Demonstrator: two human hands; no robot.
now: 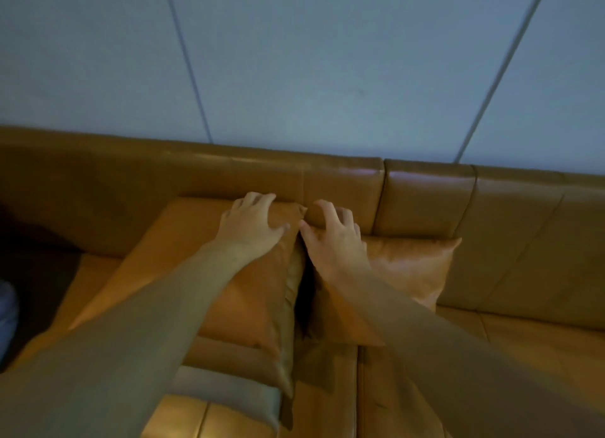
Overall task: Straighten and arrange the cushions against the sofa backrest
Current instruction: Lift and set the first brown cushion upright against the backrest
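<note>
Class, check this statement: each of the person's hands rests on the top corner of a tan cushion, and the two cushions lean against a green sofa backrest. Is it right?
One detail is wrong. In the head view the backrest is tan leather, not green. The rest stands: the left hand and right hand rest on the left cushion and right cushion.

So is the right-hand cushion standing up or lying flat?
Standing, tilted: the right cushion leans on the sofa backrest.

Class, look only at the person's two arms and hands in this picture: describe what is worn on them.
Both arms wear long, close-fitting sleeves in a plain greyish-olive fabric, the left sleeve and the right sleeve alike, ending at the wrists. The left hand and right hand are bare: no gloves, rings or watch show.
</note>
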